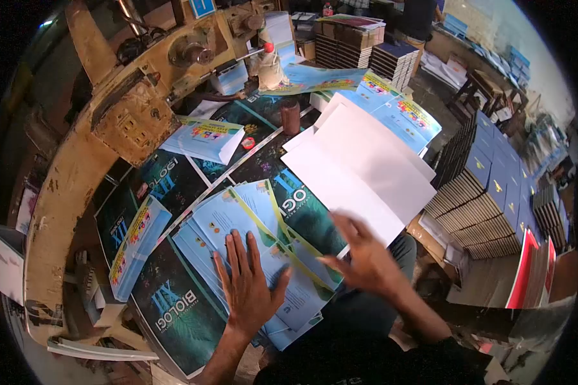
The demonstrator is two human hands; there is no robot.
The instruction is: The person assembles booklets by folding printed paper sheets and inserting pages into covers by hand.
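Observation:
My left hand lies flat with its fingers spread on a fanned pile of light blue printed covers. Just right of the pile is my right hand, its thumb and forefinger apart and the fingertips smeared by motion. Nothing shows between them. Large white sheets lie beyond it, close to its fingertips. Under everything is a dark printed sheet lettered "BIOLOGI XII", covering the work surface. A folded blue cover rests on the left, and another folded cover farther back.
A worn, heavy machine frame curves along the left and back. A brown cylinder and a small red cap are on the surface. Stacks of blue-covered books stand at right, with more book stacks behind.

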